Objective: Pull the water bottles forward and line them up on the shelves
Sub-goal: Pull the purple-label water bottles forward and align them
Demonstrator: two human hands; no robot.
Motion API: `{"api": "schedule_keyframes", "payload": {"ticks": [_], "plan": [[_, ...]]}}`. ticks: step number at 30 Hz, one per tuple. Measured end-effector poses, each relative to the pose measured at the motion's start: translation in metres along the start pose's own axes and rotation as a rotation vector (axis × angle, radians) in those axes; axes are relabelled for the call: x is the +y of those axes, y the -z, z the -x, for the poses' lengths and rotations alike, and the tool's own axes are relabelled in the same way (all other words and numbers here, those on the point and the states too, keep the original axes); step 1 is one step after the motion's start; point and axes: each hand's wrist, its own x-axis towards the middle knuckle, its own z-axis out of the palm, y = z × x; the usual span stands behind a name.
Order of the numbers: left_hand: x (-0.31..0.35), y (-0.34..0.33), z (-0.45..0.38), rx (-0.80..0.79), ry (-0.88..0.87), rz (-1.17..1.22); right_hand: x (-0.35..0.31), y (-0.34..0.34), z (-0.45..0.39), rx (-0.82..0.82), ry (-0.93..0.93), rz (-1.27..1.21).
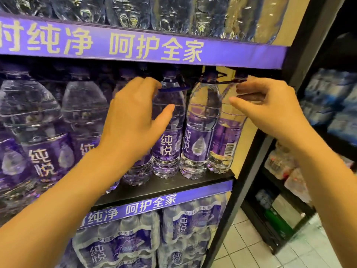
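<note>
Tall clear plastic water bottles with purple labels [201, 130] stand upright on the black middle shelf [173, 187], caps up and labels facing out, near its front edge. The left hand [133, 117] curls its fingers over one bottle's dark carry handle [173, 89]. The right hand [264, 105] pinches the shoulder of the rightmost bottle [227, 136].
</note>
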Motion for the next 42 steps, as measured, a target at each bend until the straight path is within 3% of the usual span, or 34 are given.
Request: {"api": "schedule_keyframes", "payload": {"ticks": [5, 12, 17, 21, 25, 28, 38, 42], "plan": [[0.026, -0.026, -0.002, -0.088, -0.002, 0.127, 0.015, 0.016, 0.019, 0.032, -0.042, 0.026], [0.058, -0.061, -0.017, -0.066, 0.099, 0.126, 0.031, 0.014, 0.019, 0.050, 0.025, -0.074], [0.077, -0.088, -0.043, -0.045, 0.166, -0.062, 0.031, -0.013, -0.008, 0.053, 0.141, 0.329], [0.079, -0.099, -0.056, -0.154, 0.220, -0.147, 0.029, -0.030, -0.031, 0.014, 0.179, 0.731], [0.076, -0.098, -0.074, -0.311, 0.303, -0.060, 0.023, -0.035, -0.053, -0.023, 0.013, 0.577], [0.068, -0.094, -0.080, -0.387, 0.305, -0.039, 0.023, -0.036, -0.060, -0.074, -0.002, 0.662], [0.065, -0.105, -0.079, -0.191, 0.206, -0.113, 0.006, -0.005, -0.077, -0.389, -0.062, 0.709], [0.069, -0.105, -0.075, -0.121, 0.166, -0.177, 0.010, -0.006, -0.075, -0.366, -0.105, 0.568]]}}
